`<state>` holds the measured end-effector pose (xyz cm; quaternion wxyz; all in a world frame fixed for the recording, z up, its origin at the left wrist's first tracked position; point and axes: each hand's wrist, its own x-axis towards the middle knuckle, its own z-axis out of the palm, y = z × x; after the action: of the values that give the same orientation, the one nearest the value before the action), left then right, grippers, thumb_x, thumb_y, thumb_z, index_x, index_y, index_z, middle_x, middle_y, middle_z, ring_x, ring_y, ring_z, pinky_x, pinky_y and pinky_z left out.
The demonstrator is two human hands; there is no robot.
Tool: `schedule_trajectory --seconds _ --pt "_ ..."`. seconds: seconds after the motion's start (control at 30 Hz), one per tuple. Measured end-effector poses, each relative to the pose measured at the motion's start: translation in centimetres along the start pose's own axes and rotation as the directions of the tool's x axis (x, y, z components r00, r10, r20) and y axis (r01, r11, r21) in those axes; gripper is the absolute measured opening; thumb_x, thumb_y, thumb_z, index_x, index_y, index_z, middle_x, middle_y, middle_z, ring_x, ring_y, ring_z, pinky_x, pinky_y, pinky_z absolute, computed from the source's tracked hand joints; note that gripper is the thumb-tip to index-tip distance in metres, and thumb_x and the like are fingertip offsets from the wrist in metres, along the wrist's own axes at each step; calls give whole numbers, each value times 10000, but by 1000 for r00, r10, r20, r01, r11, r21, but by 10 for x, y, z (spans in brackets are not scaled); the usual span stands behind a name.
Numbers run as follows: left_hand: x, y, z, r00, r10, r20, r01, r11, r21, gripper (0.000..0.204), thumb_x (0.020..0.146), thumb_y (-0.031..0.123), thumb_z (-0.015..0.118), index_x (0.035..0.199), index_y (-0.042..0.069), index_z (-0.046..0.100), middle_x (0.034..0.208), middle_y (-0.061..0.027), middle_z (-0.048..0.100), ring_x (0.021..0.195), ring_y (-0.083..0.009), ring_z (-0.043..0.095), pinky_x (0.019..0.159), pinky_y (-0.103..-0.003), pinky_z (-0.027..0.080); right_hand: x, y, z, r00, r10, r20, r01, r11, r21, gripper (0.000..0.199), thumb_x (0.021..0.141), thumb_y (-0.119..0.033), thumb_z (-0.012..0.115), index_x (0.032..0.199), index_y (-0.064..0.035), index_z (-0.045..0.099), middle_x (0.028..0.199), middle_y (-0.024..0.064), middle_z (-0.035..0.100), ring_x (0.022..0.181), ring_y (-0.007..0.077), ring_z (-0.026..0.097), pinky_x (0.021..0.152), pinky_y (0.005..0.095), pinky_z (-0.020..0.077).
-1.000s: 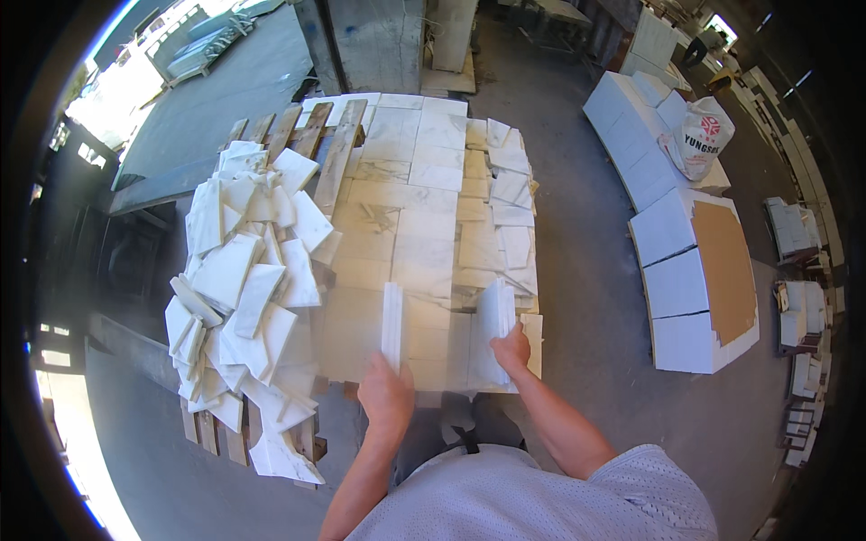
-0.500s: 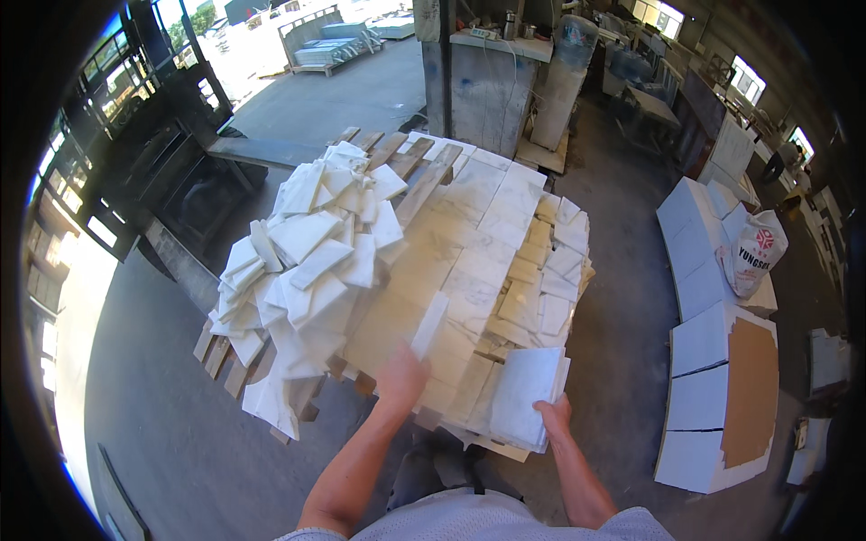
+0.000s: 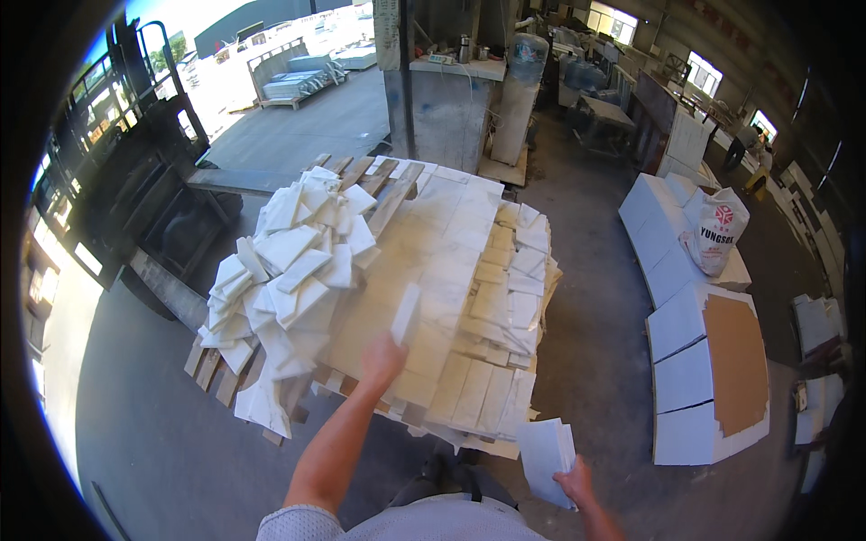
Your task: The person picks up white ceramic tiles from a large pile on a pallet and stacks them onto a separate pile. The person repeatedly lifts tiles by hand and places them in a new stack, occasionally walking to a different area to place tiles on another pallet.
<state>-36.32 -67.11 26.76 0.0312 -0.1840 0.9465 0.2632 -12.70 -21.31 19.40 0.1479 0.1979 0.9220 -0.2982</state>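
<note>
Tile (image 3: 406, 313): the left hand (image 3: 382, 358) is gripping one white tile by its lower end, holding it upright above the stacked pallet (image 3: 469, 298), probably so it clears the rows. The right hand (image 3: 574, 480) is clamping a second tile (image 3: 545, 455) low at the pallet's near corner. Two tiles are being held, one per hand. A loose heap (image 3: 289, 279) is occupying the pallet's left side; its pieces are too many to count.

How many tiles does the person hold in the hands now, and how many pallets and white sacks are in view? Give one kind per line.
White tile in left hand: 1
White tiles in right hand: a small stack, number unclear
Wooden pallet under the tile stacks: 1
White sack: 1
Total countable: 3
</note>
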Motion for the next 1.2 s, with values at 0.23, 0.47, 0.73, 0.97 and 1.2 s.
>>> schedule_trajectory --seconds 0.23,0.47,0.73,0.97,1.2 --pt "1 -27 -13 995 65 76 -58 995 -87 520 773 337 690 1099 -59 602 950 -276 678 901 -430 662 807 -491 520 -137 131 55 930 358 -81 -354 933 58 517 588 -141 821 1029 25 609 977 211 695 919 363 685 815 434 540" --pt "-37 -40 -35 971 236 49 -234 972 -37 399 752 243 692 987 -77 651 829 -286 675 811 -427 679 732 -492 521 -266 242 106 684 729 31 -687 629 364 531 580 -64 815 1070 13 623 989 155 711 912 300 692 819 399 541" --pt "-112 -10 5 939 -46 340 221 838 -500 412 801 181 667 1109 -89 618 909 -137 679 791 -226 670 711 -362 531 -283 290 72 700 712 54 -666 625 407 535 608 -46 754 1118 17 606 1039 150 684 965 270 655 855 375 509" --pt "-191 88 82 878 -171 446 443 641 -626 456 847 180 661 1200 -93 565 1056 -176 650 898 -238 657 778 -351 536 -200 366 -7 794 607 20 -566 728 387 513 624 -95 773 1090 22 592 991 183 669 921 353 648 844 411 495" --pt "-213 166 167 907 -89 411 261 885 -385 457 834 213 671 1186 -69 594 969 -136 688 903 -214 667 796 -359 529 -68 438 -88 898 436 -60 -422 892 163 488 625 -122 755 1051 18 564 998 245 675 937 412 662 826 447 510"
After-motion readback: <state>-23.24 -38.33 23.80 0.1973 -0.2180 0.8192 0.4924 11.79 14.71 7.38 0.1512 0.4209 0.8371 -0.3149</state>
